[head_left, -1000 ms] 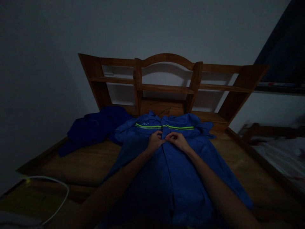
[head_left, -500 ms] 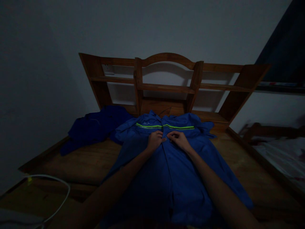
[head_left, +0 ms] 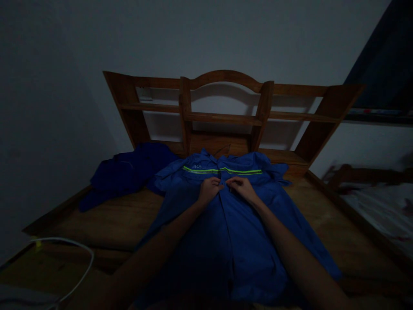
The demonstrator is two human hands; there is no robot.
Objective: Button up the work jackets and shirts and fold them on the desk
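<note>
A blue work shirt lies spread out in front of me, its collar at the far end and a yellow-green stripe across the chest. Just below the stripe, my left hand pinches the cloth on the left of the front opening. On the opening's other side, my right hand is closed with fingertips pinching the edge of the shirt front. The two hands almost meet at the middle. What lies between the fingertips is too small and dark to make out.
A darker blue garment lies crumpled to the left on the wooden surface. Behind the shirt stands a wooden shelf unit against the wall. A white cable curves at lower left. White fabric shows at right.
Both hands stay at the same place on the shirt front, with only slight finger movement. The whole view has shifted a little.
</note>
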